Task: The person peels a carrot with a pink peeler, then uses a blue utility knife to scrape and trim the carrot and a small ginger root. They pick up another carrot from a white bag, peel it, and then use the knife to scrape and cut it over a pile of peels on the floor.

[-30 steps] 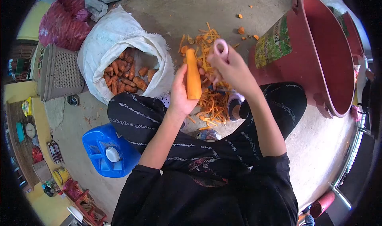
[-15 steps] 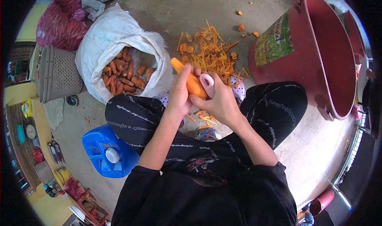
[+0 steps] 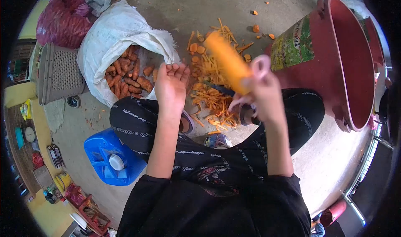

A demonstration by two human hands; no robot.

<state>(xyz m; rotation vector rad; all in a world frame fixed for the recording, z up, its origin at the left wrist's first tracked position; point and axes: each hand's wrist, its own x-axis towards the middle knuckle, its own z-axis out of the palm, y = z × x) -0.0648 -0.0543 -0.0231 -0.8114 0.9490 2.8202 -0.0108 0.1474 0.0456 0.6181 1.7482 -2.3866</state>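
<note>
My right hand [image 3: 265,93] is closed on a peeled carrot [image 3: 227,61] and a tool with a pale pink loop handle [image 3: 262,65], probably a peeler; its blade is not clear. Motion blurs the hand and the carrot, which are above the pile of orange peelings [image 3: 211,97]. My left hand [image 3: 172,84] is open and holds nothing, palm up with curled fingers, beside the mouth of a white woven sack [image 3: 110,40]. Inside the sack lie several unpeeled carrots [image 3: 129,76].
A large red bin [image 3: 309,49] lies tilted at the right. To my left are a blue jerrycan [image 3: 110,157], a grey basket [image 3: 62,72] and a red mesh sack [image 3: 62,22]. Carrot pieces [image 3: 255,28] are scattered on the concrete floor ahead.
My hands have separated. The right one has moved right with the carrot and the loop-handled tool; the left has let go of the carrot and shifted left toward the sack.
</note>
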